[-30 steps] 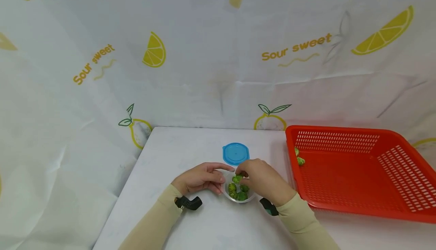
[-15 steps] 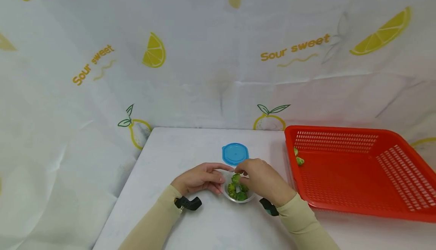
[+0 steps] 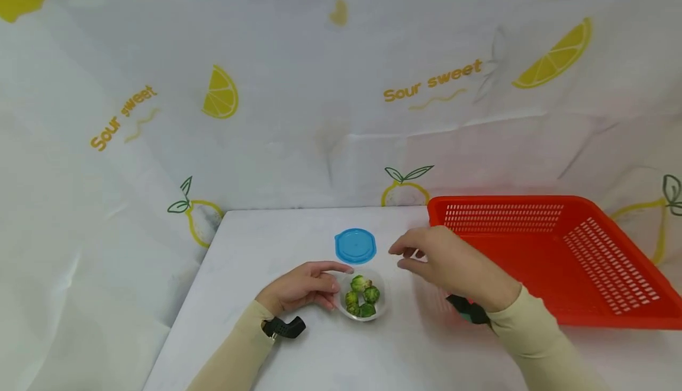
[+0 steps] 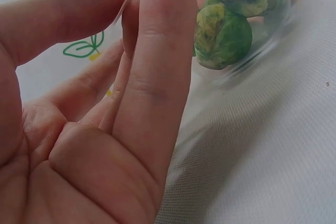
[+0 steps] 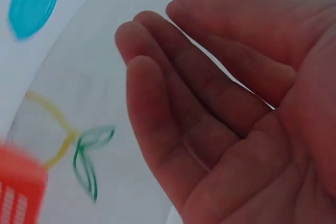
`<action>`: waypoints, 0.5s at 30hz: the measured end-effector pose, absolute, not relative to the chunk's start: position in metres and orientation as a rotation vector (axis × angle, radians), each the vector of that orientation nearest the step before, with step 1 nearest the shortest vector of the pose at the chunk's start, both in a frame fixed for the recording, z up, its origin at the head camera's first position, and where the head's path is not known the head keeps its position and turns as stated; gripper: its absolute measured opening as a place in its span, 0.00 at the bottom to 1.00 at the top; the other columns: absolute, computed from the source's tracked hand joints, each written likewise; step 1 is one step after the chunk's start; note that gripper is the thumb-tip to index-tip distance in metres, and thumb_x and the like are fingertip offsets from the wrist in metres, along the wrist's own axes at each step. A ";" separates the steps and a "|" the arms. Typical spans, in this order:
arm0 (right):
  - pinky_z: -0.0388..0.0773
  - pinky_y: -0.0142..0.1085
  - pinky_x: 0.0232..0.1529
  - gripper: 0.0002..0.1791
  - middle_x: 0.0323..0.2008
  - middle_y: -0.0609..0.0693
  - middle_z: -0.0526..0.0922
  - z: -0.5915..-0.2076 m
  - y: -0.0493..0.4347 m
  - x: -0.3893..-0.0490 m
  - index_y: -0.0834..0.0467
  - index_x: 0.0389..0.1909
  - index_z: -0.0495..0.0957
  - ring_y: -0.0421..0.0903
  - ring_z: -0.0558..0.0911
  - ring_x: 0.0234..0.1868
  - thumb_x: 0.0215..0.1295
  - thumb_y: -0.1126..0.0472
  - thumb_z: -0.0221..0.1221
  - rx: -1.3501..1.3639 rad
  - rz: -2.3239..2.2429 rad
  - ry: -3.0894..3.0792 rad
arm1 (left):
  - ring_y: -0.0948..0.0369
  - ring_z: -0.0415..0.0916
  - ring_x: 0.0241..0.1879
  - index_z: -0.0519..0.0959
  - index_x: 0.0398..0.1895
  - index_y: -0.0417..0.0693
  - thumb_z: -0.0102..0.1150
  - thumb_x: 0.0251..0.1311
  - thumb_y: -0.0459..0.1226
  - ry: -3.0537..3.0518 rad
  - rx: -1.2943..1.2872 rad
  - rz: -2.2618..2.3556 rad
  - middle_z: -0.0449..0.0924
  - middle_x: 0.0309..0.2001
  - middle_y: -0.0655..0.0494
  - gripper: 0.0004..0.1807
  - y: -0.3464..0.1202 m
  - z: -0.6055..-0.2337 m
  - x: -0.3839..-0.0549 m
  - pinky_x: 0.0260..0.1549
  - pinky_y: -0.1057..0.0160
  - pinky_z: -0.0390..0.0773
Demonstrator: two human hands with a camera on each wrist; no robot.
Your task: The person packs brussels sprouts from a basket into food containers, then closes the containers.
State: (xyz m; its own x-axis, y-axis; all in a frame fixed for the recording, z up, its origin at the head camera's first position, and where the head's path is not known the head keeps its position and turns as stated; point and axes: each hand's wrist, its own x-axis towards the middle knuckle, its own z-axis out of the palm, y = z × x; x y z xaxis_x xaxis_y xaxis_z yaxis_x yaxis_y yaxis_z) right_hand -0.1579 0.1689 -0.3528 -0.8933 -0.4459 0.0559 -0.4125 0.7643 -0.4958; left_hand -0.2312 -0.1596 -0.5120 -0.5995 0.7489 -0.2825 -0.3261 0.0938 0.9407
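A small clear plastic bowl (image 3: 382, 307) stands on the white table with several Brussels sprouts (image 3: 371, 294) inside. My left hand (image 3: 298, 289) holds the bowl at its left side. Up close in the left wrist view, thumb and fingers pinch its clear edge, and a sprout (image 4: 223, 38) shows through the wall. Raised between the bowl and the red basket (image 3: 517, 272), my right hand (image 3: 450, 260) has loosely bent fingers and nothing in them. The right wrist view shows its bare palm. Behind the bowl lies a round blue lid (image 3: 356, 246).
The red basket with slotted walls takes up the table's right side, partly covered by the right forearm. A white cloth (image 3: 288, 142) printed with lemons hangs behind and to the left. White table surface (image 3: 272, 237) lies left of the lid.
My right hand has let go of a sprout in the bowl and moved up and right toward the basket. The left hand stays at the bowl. The head view has shifted slightly right.
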 end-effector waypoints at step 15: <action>0.91 0.46 0.52 0.13 0.49 0.48 0.91 -0.385 0.287 -0.218 0.52 0.52 0.90 0.47 0.87 0.51 0.68 0.62 0.73 -0.499 -0.728 2.766 | 0.62 0.90 0.36 0.70 0.79 0.45 0.64 0.74 0.34 1.508 0.438 1.650 0.90 0.38 0.55 0.32 -0.160 -0.508 -0.227 0.43 0.62 0.92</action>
State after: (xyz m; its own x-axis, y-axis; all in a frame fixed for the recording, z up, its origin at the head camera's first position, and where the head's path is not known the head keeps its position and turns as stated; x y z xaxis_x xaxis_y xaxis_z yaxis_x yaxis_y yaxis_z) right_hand -0.2183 0.2874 -0.3850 -0.9136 -0.3820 -0.1395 -0.2638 0.8177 -0.5117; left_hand -0.2275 -0.1595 -0.5080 -0.5887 0.7607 -0.2736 -0.3407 0.0734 0.9373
